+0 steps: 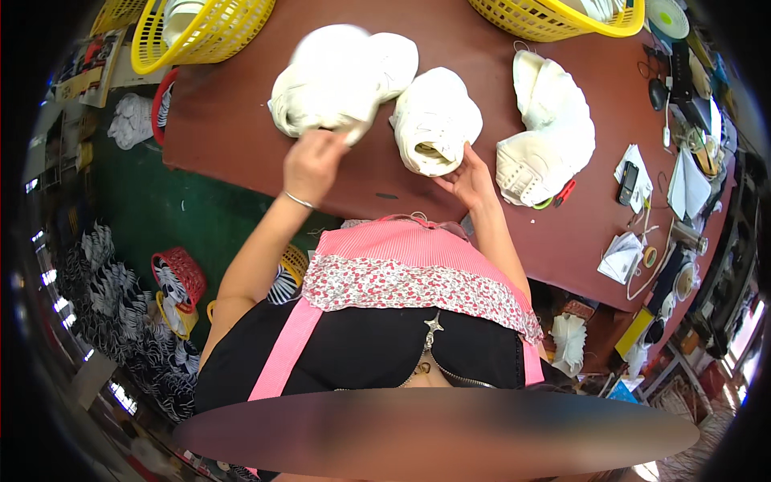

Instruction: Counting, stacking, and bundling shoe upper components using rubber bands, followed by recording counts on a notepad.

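Several white shoe uppers lie in nested bundles on the brown-red table (265,177). My left hand (315,165) is closed on the near edge of the left bundle of shoe uppers (325,88), which is partly smeared by motion. Just right of it sits the middle bundle of shoe uppers (438,116), its opening turned toward me. My right hand (467,178) grips that bundle's near right edge between thumb and fingers. Farther right, a curved stack of shoe uppers (554,132) lies apart from both hands, lace holes showing at its near end.
Yellow baskets (205,44) (554,24) with white pieces stand at the far left and far right. Red-handled snips (565,193) lie beside the right stack. A dark phone (628,183), papers (620,257) and a tape roll (650,257) are at the right. Striped pieces (112,281) are heaped at lower left.
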The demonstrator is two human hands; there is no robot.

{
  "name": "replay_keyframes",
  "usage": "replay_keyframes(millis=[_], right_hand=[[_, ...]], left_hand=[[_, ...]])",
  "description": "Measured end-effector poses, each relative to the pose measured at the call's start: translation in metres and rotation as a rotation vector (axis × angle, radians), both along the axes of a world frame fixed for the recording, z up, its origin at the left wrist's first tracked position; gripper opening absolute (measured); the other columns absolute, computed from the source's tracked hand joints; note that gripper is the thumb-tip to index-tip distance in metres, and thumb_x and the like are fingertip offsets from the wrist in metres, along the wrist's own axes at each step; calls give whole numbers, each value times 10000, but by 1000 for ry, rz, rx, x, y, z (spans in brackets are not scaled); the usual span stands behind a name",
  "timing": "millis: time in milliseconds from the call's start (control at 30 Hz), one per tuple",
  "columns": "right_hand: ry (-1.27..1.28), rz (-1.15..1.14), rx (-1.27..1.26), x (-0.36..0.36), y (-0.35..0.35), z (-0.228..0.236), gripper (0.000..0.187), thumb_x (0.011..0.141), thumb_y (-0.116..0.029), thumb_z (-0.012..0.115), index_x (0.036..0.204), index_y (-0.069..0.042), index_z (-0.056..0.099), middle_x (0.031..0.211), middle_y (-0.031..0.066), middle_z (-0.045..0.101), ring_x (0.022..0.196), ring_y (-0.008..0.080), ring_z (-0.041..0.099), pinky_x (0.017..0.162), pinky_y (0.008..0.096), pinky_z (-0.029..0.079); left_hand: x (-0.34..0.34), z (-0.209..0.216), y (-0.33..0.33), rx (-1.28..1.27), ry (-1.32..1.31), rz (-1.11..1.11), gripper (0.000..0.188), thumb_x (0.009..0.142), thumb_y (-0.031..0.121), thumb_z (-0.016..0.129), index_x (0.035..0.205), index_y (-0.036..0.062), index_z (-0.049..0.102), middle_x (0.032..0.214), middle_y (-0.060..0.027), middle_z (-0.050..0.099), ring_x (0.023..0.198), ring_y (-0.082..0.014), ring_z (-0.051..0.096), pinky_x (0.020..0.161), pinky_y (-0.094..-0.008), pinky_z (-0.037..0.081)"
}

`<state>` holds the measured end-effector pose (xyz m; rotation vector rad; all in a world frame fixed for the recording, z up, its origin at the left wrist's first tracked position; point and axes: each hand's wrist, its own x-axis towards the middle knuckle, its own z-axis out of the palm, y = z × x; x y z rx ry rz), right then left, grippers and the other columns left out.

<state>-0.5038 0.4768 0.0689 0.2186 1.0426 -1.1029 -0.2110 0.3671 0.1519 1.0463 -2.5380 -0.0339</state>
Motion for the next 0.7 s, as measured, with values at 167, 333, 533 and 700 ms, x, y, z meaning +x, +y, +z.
replay_keyframes(millis=[167, 333, 533, 700], right_hand=[[-14, -10, 43, -2, -2, -9, 633, 980, -521, 512, 1439, -96, 415, 1436, 120, 456, 1324, 310, 437, 1072, 548, 393], [-9, -76, -15, 5, 4, -6, 596, 1009, -451, 473, 1450, -58, 389, 1472, 206, 393, 1367, 369, 382, 1051, 598, 394], [78, -62, 53, 8, 5, -1, 520, 1005, -417, 511, 1373, -54, 460, 1272, 153, 504, 1208, 326, 476, 977, 546, 463], [59, -98, 21, 2, 8, -11, 420, 1005, -427, 529, 1216, -65, 557, 1101, 86, 507, 1013, 227, 492, 890, 455, 502]], left_hand=[[80, -72, -59, 254, -175, 306, 205, 846, 122, 682, 1050, 100, 690, 1037, -84, 637, 1017, -312, 577, 855, -439, 505], [13, -32, -47, 119, 198, 170, 427, 768, 188, 795, 1157, 104, 639, 1077, -75, 629, 1039, -312, 563, 905, -432, 471], [-79, -34, -7, 391, 155, -519, 320, 762, 265, 802, 1030, 129, 693, 966, -48, 679, 895, -248, 619, 877, -397, 441], [-108, -32, -31, 920, 489, -319, 180, 800, 186, 779, 930, 62, 761, 841, -61, 708, 758, -166, 628, 705, -288, 487]])
